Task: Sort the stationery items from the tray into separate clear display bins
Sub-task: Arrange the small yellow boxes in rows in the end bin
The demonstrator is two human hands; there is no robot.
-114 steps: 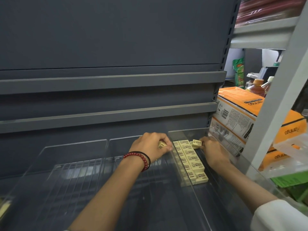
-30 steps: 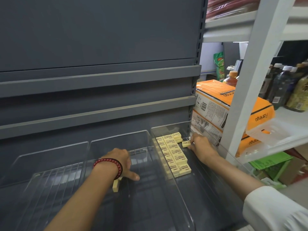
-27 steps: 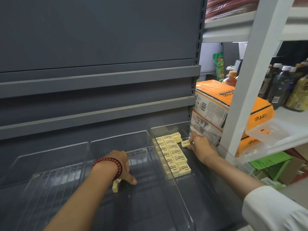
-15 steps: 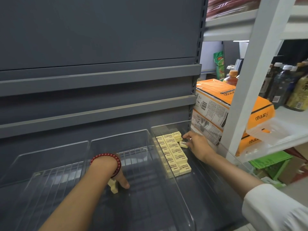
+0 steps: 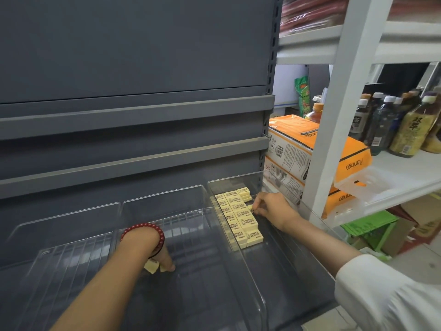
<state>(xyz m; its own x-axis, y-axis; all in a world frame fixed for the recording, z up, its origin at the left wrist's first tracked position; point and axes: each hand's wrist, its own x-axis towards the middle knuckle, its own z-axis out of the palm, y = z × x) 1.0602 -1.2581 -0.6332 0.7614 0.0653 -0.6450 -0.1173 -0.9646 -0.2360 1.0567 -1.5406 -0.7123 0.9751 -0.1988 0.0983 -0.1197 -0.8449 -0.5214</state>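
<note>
On a grey shelf unit, three clear bins are set side by side, with orange boxes stacked to the right. Rows of yellow erasers are lined up along the right bin's left wall. Beside them, a single eraser is pinched by the right hand. Two loose erasers on the middle bin's floor are touched by the left hand; its grip cannot be told.
</note>
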